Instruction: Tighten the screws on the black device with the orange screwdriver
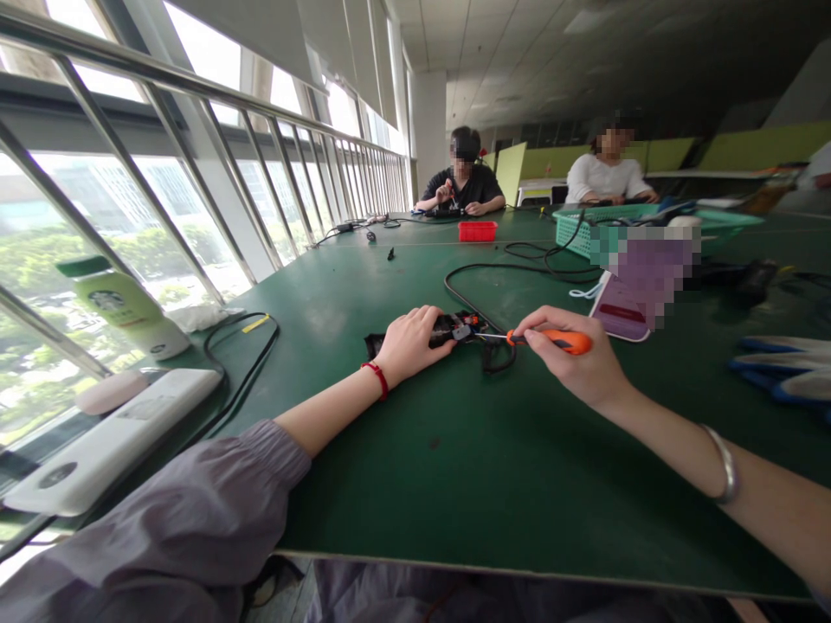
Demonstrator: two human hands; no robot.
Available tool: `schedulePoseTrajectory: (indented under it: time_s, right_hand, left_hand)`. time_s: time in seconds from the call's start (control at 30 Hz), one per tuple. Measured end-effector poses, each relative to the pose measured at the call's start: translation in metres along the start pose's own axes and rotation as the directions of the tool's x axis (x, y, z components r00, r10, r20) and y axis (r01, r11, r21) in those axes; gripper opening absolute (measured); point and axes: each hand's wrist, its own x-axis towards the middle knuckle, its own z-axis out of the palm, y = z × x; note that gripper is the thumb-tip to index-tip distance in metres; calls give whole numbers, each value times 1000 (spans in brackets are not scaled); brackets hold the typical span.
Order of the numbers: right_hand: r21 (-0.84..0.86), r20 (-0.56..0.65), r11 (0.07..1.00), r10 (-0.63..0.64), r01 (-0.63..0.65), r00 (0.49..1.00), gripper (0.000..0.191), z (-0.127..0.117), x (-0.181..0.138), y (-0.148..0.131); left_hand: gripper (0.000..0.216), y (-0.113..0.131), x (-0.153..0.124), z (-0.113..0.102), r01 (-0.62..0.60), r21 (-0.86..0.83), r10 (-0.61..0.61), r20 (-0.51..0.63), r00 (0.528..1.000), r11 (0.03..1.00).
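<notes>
My left hand (pixel 415 346) is closed over a black opened device (pixel 445 330) lying on the green table, pressing it down. Small orange, blue and grey parts show at the device's right end. In my right hand (pixel 577 368) is a screwdriver (pixel 563 341) with an orange and black handle, its fingers wrapped round the grip. The thin metal shaft points left, and its tip reaches the device's exposed parts; whether it sits in a screw is too small to tell. A black cable (pixel 454 270) loops behind the device, and a black piece (pixel 497 356) lies just right of it.
A phone (pixel 623 307) leans near a green basket (pixel 577 232) at the right, with gloves (pixel 789 368) closer to me. Leftward stand a bottle (pixel 123 307) and a white power bank-like block (pixel 117 441). A red tray (pixel 477 231) is farther back; two people sit beyond.
</notes>
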Motion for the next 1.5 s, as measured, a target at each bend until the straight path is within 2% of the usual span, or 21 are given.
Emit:
schedulePoseTrajectory:
  time_s: [0.27, 0.33, 0.43, 0.5, 0.7, 0.77, 0.9, 1.03, 1.13, 1.27, 1.4, 1.5]
  right_hand:
    - [52, 37, 997, 53, -55, 998, 6, 2, -2, 1]
    - [99, 26, 992, 80, -82, 996, 15, 2, -1, 2]
    - [176, -76, 982, 76, -62, 994, 37, 4, 2, 7]
    - [214, -124, 975, 86, -58, 989, 43, 4, 4, 10]
    - [209, -62, 963, 188, -172, 980, 18, 3, 3, 13]
    - [224, -84, 962, 178, -156, 980, 20, 2, 3, 11]
    - [221, -192, 973, 117, -73, 974, 40, 0, 6, 9]
    - [125, -112, 976, 190, -176, 975, 18, -4, 6, 10]
    - [119, -107, 976, 195, -183, 975, 16, -4, 7, 10]
    - [170, -210, 982, 113, -78, 971, 39, -5, 9, 12]
    - [123, -132, 979, 176, -160, 975, 19, -8, 9, 14]
    - [33, -129, 990, 141, -138, 982, 24, -10, 9, 13]
  left_hand:
    - [36, 1, 0, 0, 1, -3, -1, 9, 1000, 1000]
    - [36, 1, 0, 0, 3, -4, -3, 13, 1000, 1000]
    - [36, 0, 0, 0, 5, -4, -5, 18, 1000, 1000]
    - [36, 0, 0, 0, 6, -7, -6, 22, 1000, 1000]
    - [36, 0, 0, -1, 19, -8, -19, 33, 999, 1000]
    - [36, 1, 1, -1, 18, -9, -18, 33, 999, 1000]
    - [36, 1, 1, -2, 11, -9, -11, 42, 999, 1000]
    - [36, 1, 1, -2, 15, -8, -15, 41, 999, 1000]
    - [36, 1, 1, -2, 12, -15, -11, 36, 999, 1000]
    - [36, 1, 2, -1, 15, -12, -15, 43, 999, 1000]
    - [35, 2, 2, -2, 22, -22, -21, 47, 999, 1000]
    - [35, 2, 2, -3, 20, -37, -19, 43, 999, 999]
